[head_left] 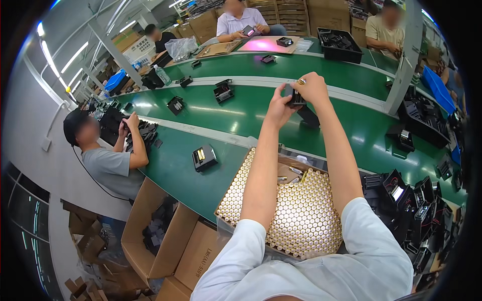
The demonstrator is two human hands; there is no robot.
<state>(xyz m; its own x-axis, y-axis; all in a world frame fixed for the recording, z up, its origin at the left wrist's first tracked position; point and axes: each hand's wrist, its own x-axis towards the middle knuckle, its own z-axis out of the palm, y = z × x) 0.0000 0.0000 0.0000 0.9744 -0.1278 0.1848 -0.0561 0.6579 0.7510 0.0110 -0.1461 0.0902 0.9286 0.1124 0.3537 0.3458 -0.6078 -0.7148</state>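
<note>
Both my arms reach out over the green belt. My left hand (277,109) is closed round a small black battery case (295,97), keeping it tilted above the belt. At the upper edge of that case, my right hand (313,90) pinches a gold-ended battery (301,81). Under my forearms stands an open box of batteries (301,215), packed upright in rows, with a few lying loose at its far side. Another black case (308,116) shows partly behind my right wrist. To the left, a black case with gold batteries (203,157) rests on the green table.
Black cases (223,91) are spaced along the belt (211,113). More cases with wires (401,200) pile up at my right. A co-worker (113,160) handles a black part at the left; others sit across the belt. An open cardboard carton (135,246) stands below left.
</note>
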